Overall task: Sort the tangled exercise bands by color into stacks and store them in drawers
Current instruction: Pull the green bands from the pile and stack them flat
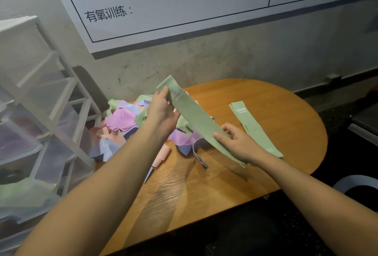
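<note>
Fingers [161,94] of both hands pinch one green band [194,116] taut; beside them a small green stack [251,125] lies, the tangled pile [122,121] beneath mostly unsorted, drawers [30,133] barely filled.

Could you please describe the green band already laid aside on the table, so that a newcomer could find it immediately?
Start at the round wooden table against the wall. To the right of the tangled pile and both hands, one green band lies flat and straight on bare wood, unlike the green one being held.
</note>
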